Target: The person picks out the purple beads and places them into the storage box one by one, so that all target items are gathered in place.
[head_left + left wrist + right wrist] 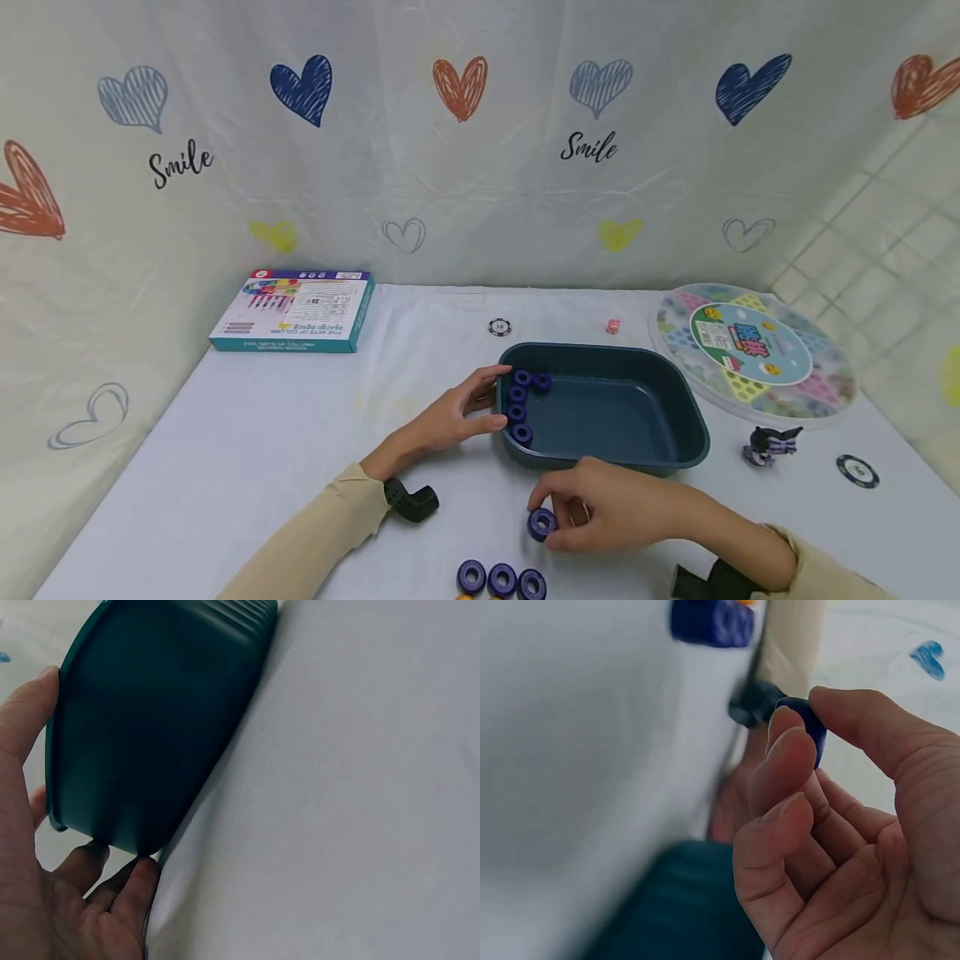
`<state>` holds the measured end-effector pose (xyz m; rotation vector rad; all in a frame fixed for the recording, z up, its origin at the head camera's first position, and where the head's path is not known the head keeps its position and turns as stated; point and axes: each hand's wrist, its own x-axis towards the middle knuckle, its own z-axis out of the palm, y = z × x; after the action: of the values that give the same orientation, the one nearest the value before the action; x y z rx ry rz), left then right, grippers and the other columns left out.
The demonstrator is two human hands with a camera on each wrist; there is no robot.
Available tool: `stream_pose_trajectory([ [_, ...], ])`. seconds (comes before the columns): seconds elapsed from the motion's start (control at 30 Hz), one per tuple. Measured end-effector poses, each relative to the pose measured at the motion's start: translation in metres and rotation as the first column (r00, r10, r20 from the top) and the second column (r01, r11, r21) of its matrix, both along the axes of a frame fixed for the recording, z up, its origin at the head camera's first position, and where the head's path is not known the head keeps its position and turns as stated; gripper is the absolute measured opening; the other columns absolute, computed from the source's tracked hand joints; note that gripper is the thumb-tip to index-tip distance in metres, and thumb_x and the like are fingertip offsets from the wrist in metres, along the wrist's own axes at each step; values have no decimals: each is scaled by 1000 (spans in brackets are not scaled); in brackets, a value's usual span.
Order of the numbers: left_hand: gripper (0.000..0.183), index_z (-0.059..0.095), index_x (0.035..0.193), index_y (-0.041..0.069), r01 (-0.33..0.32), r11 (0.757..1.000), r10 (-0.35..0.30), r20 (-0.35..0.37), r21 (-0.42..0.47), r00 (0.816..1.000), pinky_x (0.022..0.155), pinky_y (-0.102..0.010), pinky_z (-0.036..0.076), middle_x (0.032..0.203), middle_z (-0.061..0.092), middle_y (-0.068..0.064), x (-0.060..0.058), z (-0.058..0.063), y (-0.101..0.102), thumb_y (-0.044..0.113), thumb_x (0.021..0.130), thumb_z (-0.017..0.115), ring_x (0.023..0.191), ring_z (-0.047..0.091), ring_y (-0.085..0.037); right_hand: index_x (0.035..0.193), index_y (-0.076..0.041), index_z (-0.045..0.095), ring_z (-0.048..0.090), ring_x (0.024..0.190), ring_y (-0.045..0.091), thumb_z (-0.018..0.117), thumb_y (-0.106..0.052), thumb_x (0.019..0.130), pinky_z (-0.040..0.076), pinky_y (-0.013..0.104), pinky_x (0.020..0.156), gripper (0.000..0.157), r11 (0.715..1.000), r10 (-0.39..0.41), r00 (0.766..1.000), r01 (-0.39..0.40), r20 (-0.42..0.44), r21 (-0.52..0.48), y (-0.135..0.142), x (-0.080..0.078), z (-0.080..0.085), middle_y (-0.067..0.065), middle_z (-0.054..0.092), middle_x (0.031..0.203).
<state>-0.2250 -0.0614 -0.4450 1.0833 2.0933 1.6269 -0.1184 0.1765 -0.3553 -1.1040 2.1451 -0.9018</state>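
My left hand (461, 408) grips the left end of a dark teal tray (678, 400), thumb and fingers against its wall. In the left wrist view the tray's outer wall (157, 712) shows between thumb and fingers. Inside the tray, several purple rings (517, 413) lie along its left side. In front of the tray, my right hand (611, 504) pinches another purple ring (542, 524) between thumb and fingertips, above the white cloth. The right wrist view shows this ring's dark blue-purple edge (814, 727), partly hidden by fingers. Three purple rings (502, 579) stand near the bottom edge, with orange pieces partly visible below.
A boxed set (296, 312) lies at the back left. A round clear case (757, 350) with a colourful label is at the back right. Poker chips (499, 327) (857, 471), a small pink piece (613, 326) and a dark purple figurine (770, 446) lie around the tray.
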Motion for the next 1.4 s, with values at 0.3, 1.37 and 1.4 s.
stream_pose_trajectory([
  [0.3, 69, 24, 141, 28, -7, 1000, 7, 13, -8, 1000, 102, -33, 32, 143, 31, -3, -1, -2, -2, 44, 84, 59, 125, 37, -15, 108, -20, 58, 49, 55, 2, 62, -35, 84, 45, 20, 49, 28, 992, -121, 992, 122, -35, 19, 10, -26, 29, -10, 59, 69],
  [1.37, 69, 23, 142, 10, 44, 999, -45, 41, 26, 998, 101, -47, 29, 142, 28, -20, 13, 26, -4, 34, 88, 58, 126, 34, -32, 114, -1, 55, 60, 54, 16, 62, -24, 86, 50, 29, 47, 37, 916, -305, 933, 342, -190, 209, 27, -131, 10, 3, 64, 70],
  [1.4, 69, 23, 142, 10, 43, 999, -44, 38, 23, 998, 101, -47, 29, 142, 28, -19, 13, 27, -4, 35, 88, 58, 126, 34, -32, 114, 0, 55, 60, 54, 16, 62, -23, 86, 50, 29, 48, 37, 911, -306, 934, 344, -185, 227, 27, -132, 9, 2, 64, 69],
])
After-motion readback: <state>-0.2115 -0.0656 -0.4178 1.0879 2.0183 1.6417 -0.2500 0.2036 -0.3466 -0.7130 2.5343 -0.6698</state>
